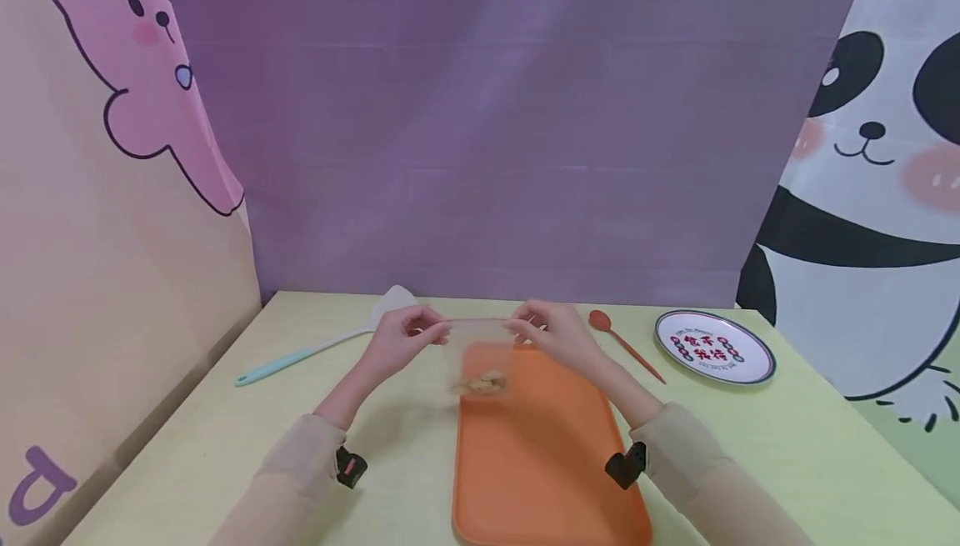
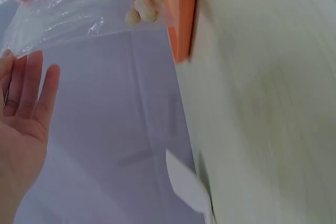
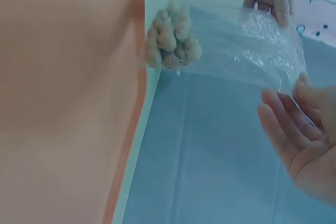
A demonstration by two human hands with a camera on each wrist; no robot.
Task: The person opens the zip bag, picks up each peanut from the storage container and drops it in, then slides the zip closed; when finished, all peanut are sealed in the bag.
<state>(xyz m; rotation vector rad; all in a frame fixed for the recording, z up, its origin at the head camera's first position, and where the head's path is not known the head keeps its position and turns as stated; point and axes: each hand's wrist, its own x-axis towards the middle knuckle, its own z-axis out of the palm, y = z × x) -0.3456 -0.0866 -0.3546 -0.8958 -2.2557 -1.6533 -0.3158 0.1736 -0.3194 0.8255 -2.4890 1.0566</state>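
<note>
A clear plastic bag hangs upright above the far end of an orange tray. Several peanuts in their shells lie gathered at the bag's bottom. My left hand pinches one top corner between thumb and forefinger, its other fingers loosely extended in the left wrist view. The opposite top corner is pinched by my right hand, so the upper edge is stretched between both hands. Whether that edge is sealed I cannot tell.
To the left lies a spatula with a pale blue handle and white blade. A red spoon and a white plate with red lettering and a dark rim sit at the right. A purple cloth hangs behind the table.
</note>
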